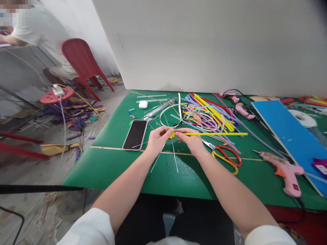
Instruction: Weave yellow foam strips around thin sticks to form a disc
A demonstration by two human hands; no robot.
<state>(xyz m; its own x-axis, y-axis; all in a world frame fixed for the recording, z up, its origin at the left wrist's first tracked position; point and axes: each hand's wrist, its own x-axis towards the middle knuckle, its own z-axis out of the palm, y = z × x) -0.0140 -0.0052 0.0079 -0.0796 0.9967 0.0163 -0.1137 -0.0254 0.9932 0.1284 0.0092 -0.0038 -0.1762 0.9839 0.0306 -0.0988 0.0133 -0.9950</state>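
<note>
Over the middle of the green table, my left hand pinches a small yellow coiled piece with several thin pale rods sticking out of it in all directions. My right hand is closed on a yellow strip, whose long free end points right; its near end meets the yellow piece. Scissors with red and yellow handles lie just right of my right hand. A dark-screened phone rests left of my left hand. Behind both hands spreads a pile of coloured strips.
A pink glue gun lies at the right, beside a blue board and a white tape roll. A white earbud case sits at the back left. A white panel stands behind the table. Another person sits on a red chair.
</note>
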